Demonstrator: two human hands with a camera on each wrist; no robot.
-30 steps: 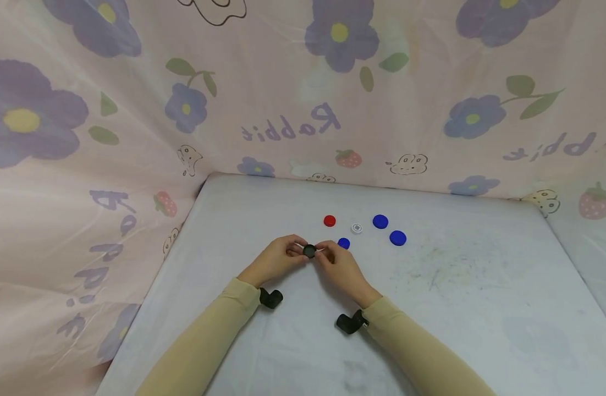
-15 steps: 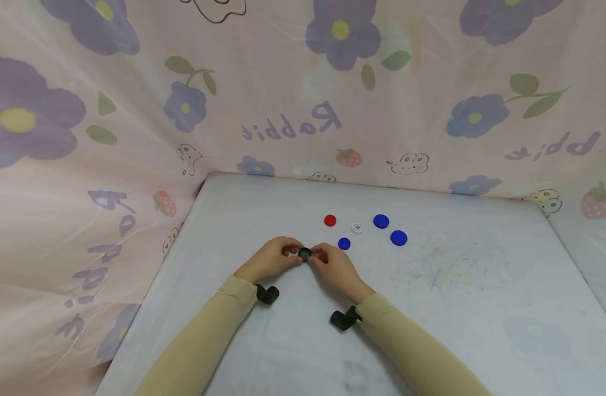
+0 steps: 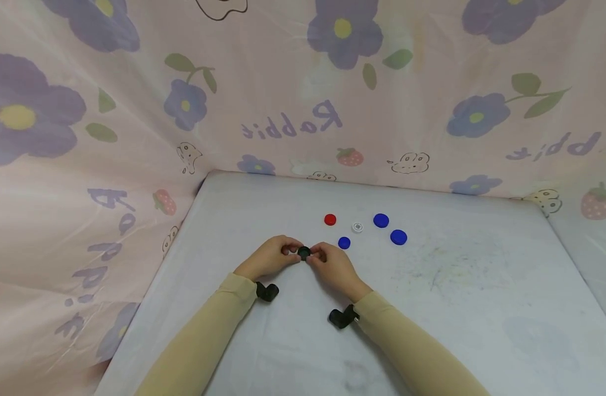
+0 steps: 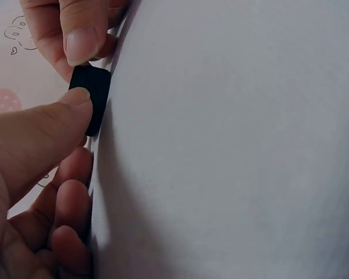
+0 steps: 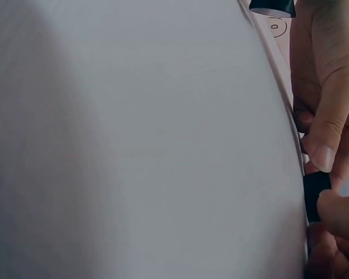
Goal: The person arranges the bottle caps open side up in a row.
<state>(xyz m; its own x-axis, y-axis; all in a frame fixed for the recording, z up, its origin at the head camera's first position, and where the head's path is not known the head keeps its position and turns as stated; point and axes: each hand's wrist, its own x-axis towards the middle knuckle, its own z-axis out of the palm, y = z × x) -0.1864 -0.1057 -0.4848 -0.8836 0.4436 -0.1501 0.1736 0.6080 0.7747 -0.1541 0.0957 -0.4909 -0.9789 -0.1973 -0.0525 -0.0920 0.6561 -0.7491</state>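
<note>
A small black round cap (image 3: 304, 253) is held between both hands just above the white table (image 3: 481, 308). My left hand (image 3: 275, 257) pinches it from the left; in the left wrist view its thumb presses the black cap (image 4: 92, 102). My right hand (image 3: 330, 264) pinches it from the right, and the right wrist view shows the black cap (image 5: 315, 195) between thumb and finger. A small blue cap (image 3: 344, 242) lies just right of the hands.
Beyond the hands lie a red cap (image 3: 330, 220), a white cap (image 3: 357, 227) and two larger blue caps (image 3: 380, 220) (image 3: 398, 237). A pink flowered cloth (image 3: 135, 121) walls the table at the back and left. Black wrist camera mounts (image 3: 342, 317) sit under both sleeves.
Both hands have drawn slightly toward me and to the left with the black cap still pinched between them. The caps on the table have not moved.
</note>
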